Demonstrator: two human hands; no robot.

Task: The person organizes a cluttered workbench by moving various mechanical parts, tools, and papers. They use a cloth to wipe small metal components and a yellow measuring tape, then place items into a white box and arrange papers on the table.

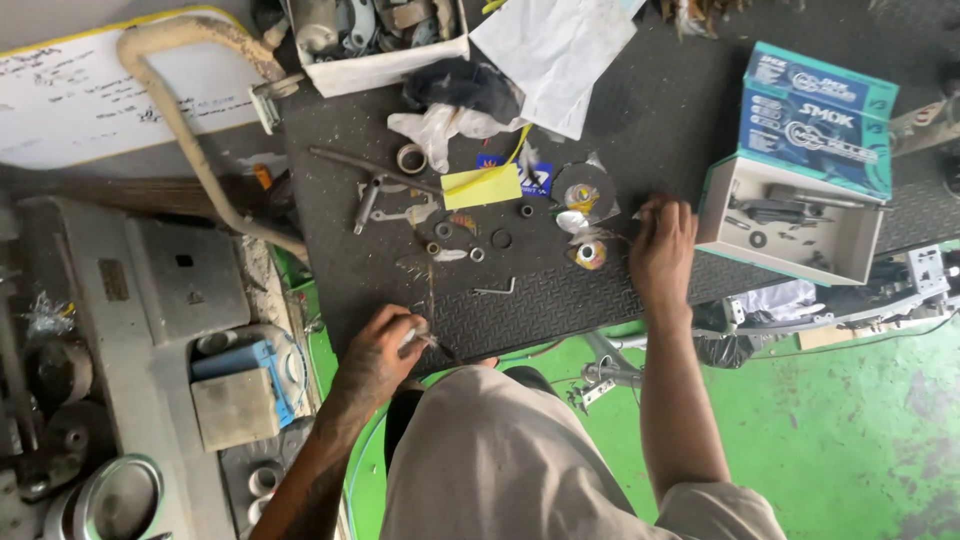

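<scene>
Head view, looking down over a black rubber-matted counter (620, 130) strewn with small hardware.

Left hand (385, 345) at the near edge of the counter, grip closed around a small pale metal part (418, 338); exact form hidden by the fingers, only a short tip protruding. Judged light, rigid and smooth, likely to slip if greasy; best pinched across its body between thumb and forefinger, as here.

Right hand (662, 245) resting on the mat further back, fingers curled toward the loose pieces; whether anything sits inside the grip cannot be told.

Just left of the right hand: a round foil-wrapped part (590, 254) and a torn dark packet (584, 190). Between the hands: a hex key (495, 290), washers and rings (500, 238), a yellow card (482, 186).

Right of the right hand: an open white tray-box (790, 225) holding small dark fittings, with a teal carton (818, 115) behind it. Far edge: crumpled paper (555, 50), a white bin of parts (375, 40). Below the counter, green floor (850, 430).
</scene>
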